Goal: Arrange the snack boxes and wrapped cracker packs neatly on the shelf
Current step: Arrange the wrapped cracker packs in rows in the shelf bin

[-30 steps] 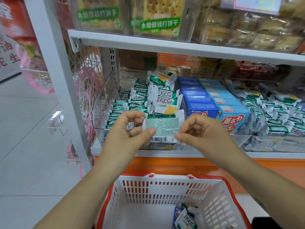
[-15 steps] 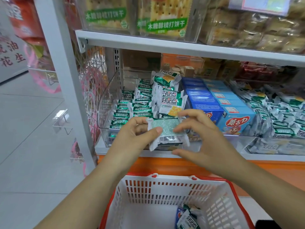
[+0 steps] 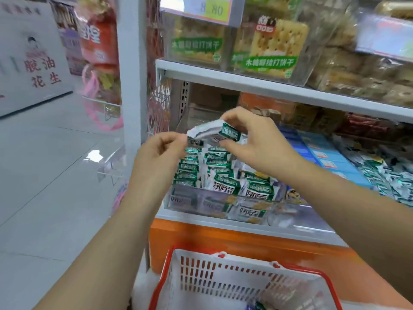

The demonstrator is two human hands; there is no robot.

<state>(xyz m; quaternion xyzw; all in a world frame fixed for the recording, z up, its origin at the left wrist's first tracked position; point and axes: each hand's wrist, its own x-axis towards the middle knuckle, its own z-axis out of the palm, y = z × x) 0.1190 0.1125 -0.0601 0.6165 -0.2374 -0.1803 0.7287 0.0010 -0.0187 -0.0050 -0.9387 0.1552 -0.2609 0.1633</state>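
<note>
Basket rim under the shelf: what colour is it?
Red; the basket rim shows best in the head view.

The cracker pack (image 3: 214,132) sits between the left grip (image 3: 163,151) and the right grip (image 3: 252,142), both holding it, above the rows of packs (image 3: 223,175) standing in the bin (image 3: 201,202) on the shelf (image 3: 223,222). Snack boxes (image 3: 324,153) lie right of the right grip, the upper shelf (image 3: 245,85) above both, and the basket (image 3: 223,256) below, nearer the person.

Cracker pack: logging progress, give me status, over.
Left grip and right grip pinch cracker pack. Held tilted above rows of packs in clear bin. No obstruction seen.
</note>
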